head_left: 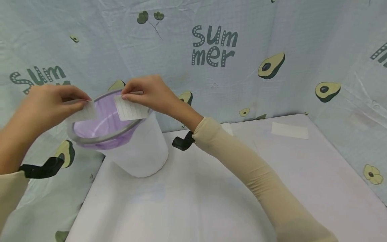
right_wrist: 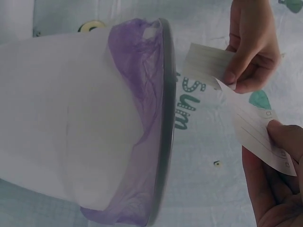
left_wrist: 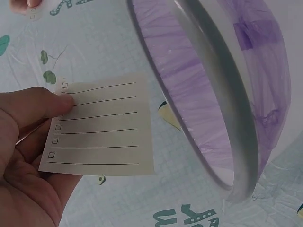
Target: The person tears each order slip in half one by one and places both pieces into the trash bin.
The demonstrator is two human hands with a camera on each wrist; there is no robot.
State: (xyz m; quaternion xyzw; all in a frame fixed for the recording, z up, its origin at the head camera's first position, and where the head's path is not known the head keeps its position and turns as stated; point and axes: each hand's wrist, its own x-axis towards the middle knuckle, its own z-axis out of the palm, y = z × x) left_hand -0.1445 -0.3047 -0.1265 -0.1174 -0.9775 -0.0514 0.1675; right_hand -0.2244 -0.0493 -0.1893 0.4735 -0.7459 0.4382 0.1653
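White purple-lined bin (head_left: 145,148) is standing below: you're pinching L checklist slip (left_wrist: 104,130) w/ L hand (head_left: 49,104) & R checklist slip (head_left: 131,108) w/ R hand (head_left: 154,94), thumbs closed on paper, slips hanging above bin's rim.

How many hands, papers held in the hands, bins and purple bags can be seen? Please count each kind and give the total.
Hands: 2 (left hand, right hand)
Held papers: 2 (left paper, right paper)
Bin: 1
Purple bag: 1
Total: 6

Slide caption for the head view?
Left hand pinches one paper slip, right hand another, above the gray rim of a purple-lined white bin.
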